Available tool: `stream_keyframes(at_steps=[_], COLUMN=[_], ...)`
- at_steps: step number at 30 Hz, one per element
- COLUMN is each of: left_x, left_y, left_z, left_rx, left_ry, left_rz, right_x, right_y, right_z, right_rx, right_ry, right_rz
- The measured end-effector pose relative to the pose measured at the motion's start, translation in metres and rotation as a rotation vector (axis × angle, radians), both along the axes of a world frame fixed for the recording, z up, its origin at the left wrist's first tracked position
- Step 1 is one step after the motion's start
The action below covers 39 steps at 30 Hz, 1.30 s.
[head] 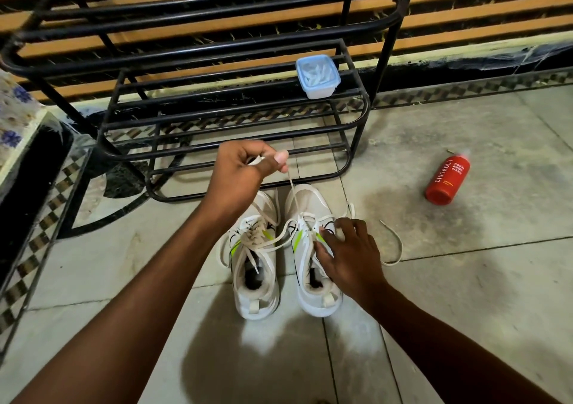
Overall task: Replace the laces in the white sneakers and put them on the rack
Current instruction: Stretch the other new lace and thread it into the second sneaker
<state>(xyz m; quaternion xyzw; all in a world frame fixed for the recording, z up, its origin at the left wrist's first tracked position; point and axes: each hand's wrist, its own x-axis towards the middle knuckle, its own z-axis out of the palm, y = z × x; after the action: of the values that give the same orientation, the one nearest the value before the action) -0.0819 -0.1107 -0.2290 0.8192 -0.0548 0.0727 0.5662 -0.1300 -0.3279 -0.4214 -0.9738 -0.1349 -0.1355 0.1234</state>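
Lacing step in hand, judged from the lie of things: one cream flat shoelace (pixel 291 186) drawn up taut out of the right-hand white mesh sneaker with lime-green flashes (pixel 310 298). Left hand (pixel 245 168) raised at twelve o'clock of the pair, fingers curled round the lace end, thumb pressed over it; a firm pinch. Right hand (pixel 350 248) down on the tongue and eyelets of that same sneaker, fingers spread and bent, steadying the upper; whether pinching a strand there, cannot tell. Whether the lace is going out or coming in, also cannot tell from one look.

Next move, probably: feed or free the lace through the next eyelet pair, keeping the shoe pinned so it does not lift with the pull. Other half of the same lace trailing loose on the grey stone floor (pixel 465 279) at three o'clock of the shoe, curling outward; worth minding for snags.

Left-hand white mesh sneaker with lime-green flashes (pixel 257 304) just beside its partner, toes toward twelve o'clock, laces slack and tangled over the tongue. Both shoes standing on the floor right in front of the low black metal-bar shoe rack (pixel 235 130), not yet on it. Uppers white, slightly greyed; heel loops upright.

Small clear plastic tub with pale blue lid (pixel 317 76) perched on the rack's top tier at one o'clock; contents white, perhaps fresh laces. Red cylindrical body-wash bottle (pixel 448 180) lying on its side at two o'clock, well apart.
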Motion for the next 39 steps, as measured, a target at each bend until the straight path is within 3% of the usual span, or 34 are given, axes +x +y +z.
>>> stream_keyframes(at_steps=[8,19,23,28,34,39], left_x=[-0.006,-0.008,-0.012,-0.027,-0.031,-0.036], left_y=[-0.003,-0.004,0.001,0.002,-0.007,-0.018], left_z=[-0.009,0.011,0.019,0.038,0.105,0.184], left_rx=[0.179,0.014,0.054,0.028,0.166,0.208], left_ry=[0.034,0.092,0.123,0.15,0.082,-0.005], left_rz=[-0.067,-0.049,-0.066,-0.056,-0.057,-0.058], right_x=[0.018,0.073,0.082,0.078,0.063,0.054], right_y=[0.001,0.013,0.006,-0.016,-0.018,-0.016], right_z=[0.018,0.048,0.079,0.132,0.237,0.329], right_rx=[0.143,-0.246,0.056,0.696,0.784,0.732], right_ry=[0.06,0.225,0.426,0.687,0.66,0.63], right_rz=[0.077,0.076,0.032,0.261,0.36,0.367])
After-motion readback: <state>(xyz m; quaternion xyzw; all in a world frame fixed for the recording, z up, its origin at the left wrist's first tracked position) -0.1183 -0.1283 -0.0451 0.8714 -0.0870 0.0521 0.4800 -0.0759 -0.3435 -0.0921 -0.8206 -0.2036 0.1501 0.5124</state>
